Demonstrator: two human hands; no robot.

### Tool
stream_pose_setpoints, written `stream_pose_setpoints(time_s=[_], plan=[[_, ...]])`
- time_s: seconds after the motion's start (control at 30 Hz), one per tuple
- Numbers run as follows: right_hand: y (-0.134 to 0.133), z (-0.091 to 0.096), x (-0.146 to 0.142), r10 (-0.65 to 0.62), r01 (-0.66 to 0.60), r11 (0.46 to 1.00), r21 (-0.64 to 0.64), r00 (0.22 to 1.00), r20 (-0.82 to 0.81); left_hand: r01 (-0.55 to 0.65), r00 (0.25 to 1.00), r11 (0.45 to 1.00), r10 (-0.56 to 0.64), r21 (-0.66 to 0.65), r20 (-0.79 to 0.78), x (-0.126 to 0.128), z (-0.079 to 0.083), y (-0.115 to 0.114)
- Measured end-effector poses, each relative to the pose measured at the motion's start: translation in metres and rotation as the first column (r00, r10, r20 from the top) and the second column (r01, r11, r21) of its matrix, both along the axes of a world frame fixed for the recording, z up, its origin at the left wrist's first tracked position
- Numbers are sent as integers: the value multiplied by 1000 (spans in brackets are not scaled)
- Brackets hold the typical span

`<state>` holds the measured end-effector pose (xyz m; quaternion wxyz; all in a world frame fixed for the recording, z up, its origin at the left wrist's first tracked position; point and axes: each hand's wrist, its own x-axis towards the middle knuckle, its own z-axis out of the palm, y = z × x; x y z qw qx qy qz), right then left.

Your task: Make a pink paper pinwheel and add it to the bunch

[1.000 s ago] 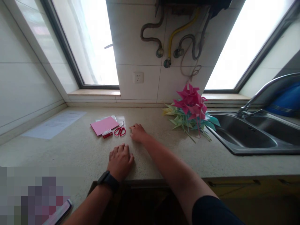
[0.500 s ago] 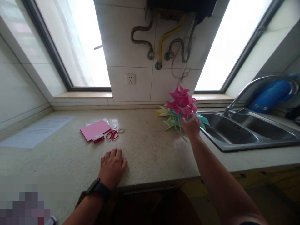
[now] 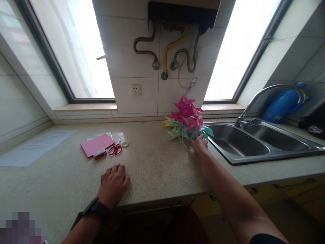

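My right hand (image 3: 199,145) reaches to the pile of paper pinwheels (image 3: 187,119) by the sink, fingers curled around the thin sticks at its near end. The pinwheels are pink on top, with green, yellow and teal ones beneath. My left hand (image 3: 113,183), a dark watch on its wrist, lies flat and open on the speckled countertop (image 3: 157,162) near the front edge. Farther left lie pink paper (image 3: 96,144), red scissors (image 3: 115,149), a small red box (image 3: 100,154) and a tape roll (image 3: 125,144).
A double steel sink (image 3: 254,144) with a curved tap (image 3: 256,98) sits at the right, a blue container (image 3: 281,105) behind it. A white printed sheet (image 3: 33,147) lies far left. Pipes and a wall socket (image 3: 136,89) are on the tiled wall between two windows.
My right hand moved from beside the scissors across to the pinwheels and closed on their sticks. The left hand stayed flat. The view swung right.
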<state>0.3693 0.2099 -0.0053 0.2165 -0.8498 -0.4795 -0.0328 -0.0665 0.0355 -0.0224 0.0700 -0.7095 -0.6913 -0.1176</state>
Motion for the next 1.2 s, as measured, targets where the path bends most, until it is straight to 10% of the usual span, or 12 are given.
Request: stream_pose_setpoints(time_s=[1.2], plan=[[-82, -19, 13, 366, -348, 930, -119, 908, 205, -13, 1000, 999, 13, -33, -11, 1, 4, -2]])
